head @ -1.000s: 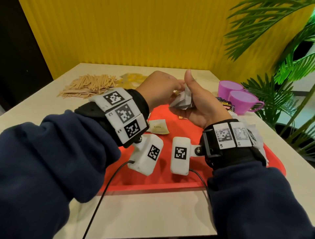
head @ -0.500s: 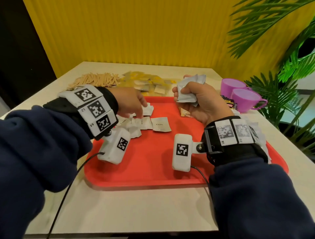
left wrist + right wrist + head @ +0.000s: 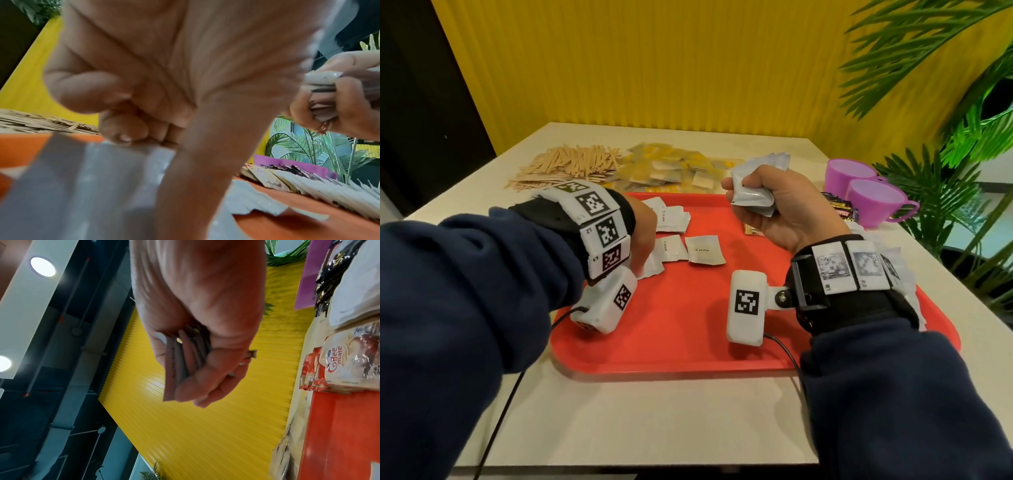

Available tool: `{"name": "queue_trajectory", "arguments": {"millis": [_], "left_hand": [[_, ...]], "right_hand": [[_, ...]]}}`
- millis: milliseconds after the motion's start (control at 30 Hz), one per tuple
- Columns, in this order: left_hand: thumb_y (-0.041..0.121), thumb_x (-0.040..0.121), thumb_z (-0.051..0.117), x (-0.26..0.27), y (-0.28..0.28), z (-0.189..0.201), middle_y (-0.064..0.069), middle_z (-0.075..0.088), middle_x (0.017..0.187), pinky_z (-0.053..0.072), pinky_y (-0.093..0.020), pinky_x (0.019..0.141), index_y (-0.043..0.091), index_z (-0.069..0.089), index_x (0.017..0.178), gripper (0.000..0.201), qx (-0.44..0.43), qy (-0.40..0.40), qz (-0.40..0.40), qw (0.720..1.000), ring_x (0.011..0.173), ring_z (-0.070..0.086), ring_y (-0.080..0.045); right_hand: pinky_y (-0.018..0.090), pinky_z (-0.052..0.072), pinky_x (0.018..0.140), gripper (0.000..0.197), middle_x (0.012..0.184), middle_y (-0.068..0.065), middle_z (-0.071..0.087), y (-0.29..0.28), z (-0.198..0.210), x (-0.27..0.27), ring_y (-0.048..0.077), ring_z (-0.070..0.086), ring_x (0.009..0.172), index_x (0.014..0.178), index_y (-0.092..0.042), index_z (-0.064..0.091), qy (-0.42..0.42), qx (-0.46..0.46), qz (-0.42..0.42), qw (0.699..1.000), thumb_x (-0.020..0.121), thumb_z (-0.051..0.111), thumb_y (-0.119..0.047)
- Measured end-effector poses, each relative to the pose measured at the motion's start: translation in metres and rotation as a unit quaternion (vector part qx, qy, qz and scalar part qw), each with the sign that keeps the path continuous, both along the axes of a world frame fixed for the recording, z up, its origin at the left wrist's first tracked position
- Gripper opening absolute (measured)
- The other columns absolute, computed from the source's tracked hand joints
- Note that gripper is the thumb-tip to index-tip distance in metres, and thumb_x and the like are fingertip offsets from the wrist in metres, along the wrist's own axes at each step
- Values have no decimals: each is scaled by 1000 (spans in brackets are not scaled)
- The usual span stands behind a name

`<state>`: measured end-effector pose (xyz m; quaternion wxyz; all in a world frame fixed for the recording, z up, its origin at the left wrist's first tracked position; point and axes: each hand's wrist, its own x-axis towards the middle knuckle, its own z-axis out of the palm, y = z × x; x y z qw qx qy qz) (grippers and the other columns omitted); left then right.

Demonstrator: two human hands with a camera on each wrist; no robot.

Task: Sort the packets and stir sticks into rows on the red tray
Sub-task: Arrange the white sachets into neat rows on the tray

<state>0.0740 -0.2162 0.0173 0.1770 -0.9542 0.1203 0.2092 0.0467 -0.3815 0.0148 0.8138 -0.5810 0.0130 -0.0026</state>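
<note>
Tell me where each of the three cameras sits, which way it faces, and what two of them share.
Head: worn on the head, looking forward and down at the red tray, cream packets; both forearms, left hand, right hand show.
Left wrist: under the wrist, looking along the left hand at tray packets; the right hand enters at right.
Right wrist: faces up along the right hand toward wall and ceiling.
Shared: all three show the packet stack the right hand grips.

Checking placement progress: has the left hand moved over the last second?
Yes. The left hand went from the right hand down to the tray's left side.
</note>
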Motion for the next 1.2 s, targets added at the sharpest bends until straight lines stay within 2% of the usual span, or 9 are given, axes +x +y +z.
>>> {"name": "queue_trajectory", "arguments": {"millis": [100,200,400,500,600,767,900,1100,1200], "left_hand": [[26,84,68,2,2,1,-2,63,106,36,-17,52,10,61,115,35,-48,-22,-16,998,95,57,-18],[15,82,68,6,7,8,2,57,73,36,-22,53,14,65,79,5,-249,-84,1,965,74,54,-18],[6,82,63,3,-8,25,5,62,70,45,-21,58,20,68,77,16,-665,-250,24,704,62,53,-10],[7,81,65,-4,-22,23,3,65,77,49,-20,66,19,68,80,12,-734,-221,25,642,71,60,-7],[3,84,60,-9,-33,19,3,61,75,42,-11,57,12,69,89,13,-758,-150,26,634,62,52,0],[14,83,63,-14,-40,16,1,59,69,43,-19,57,9,66,84,6,-814,-23,76,575,63,55,-8],[-6,82,62,-13,-44,10,-4,55,65,44,-14,51,11,59,76,18,-804,-18,52,592,50,52,-5],[0,76,72,-9,-46,11,-6,53,65,41,-15,43,16,48,86,31,-790,-28,76,608,51,53,-12],[2,76,73,-9,-46,9,-7,52,66,37,-14,41,15,50,88,29,-781,-25,78,619,49,49,-12]], "right_hand": [[20,50,46,15,82,14,58,-1,1,0,17,55,64,96,-5,50,-4,3,-5,1000,89,39,3],[21,50,47,19,89,17,54,-2,0,1,20,52,66,92,-13,48,-7,1,-16,1000,89,40,4],[23,52,48,21,87,14,53,-2,-1,3,20,54,66,95,-15,48,3,21,-35,999,89,41,4],[22,52,48,19,79,11,52,-1,-1,3,20,54,66,90,-14,49,-3,30,-41,999,89,40,3],[22,50,47,18,74,9,51,-1,1,3,18,52,64,84,-13,48,-18,47,-45,998,89,40,2],[21,49,46,17,72,8,55,-4,1,5,16,51,59,97,-11,51,-38,93,-67,993,90,39,-3],[22,48,44,15,79,9,61,-4,3,5,16,58,57,100,-10,54,-32,89,-81,992,94,42,-16],[25,53,57,50,78,3,66,-7,3,2,14,65,66,95,-16,59,-37,37,-19,998,87,39,-61],[23,52,56,35,71,-1,64,-3,2,-1,10,63,59,98,-16,55,-49,-2,-3,999,79,57,-46]]}}
